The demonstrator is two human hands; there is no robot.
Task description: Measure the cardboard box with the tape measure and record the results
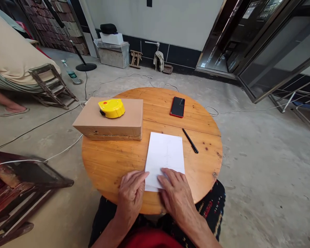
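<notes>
A white sheet or thin stack of paper lies on the round wooden table, with a faint column of small print down it. My left hand rests at its lower left edge, fingers loosely bent, one fingertip touching the margin. Across the lower right part of the paper lies my right hand, fingers spread on the surface and thumb near the bottom edge. To the right of the paper is a black pen. A yellow tape measure sits on a closed cardboard box at the left.
A dark-screened phone with a red edge lies toward the table's far side. Past the table, cables cross the floor near a plastic bottle and a stand. Dark wooden furniture stands at left. A person's foot shows beyond.
</notes>
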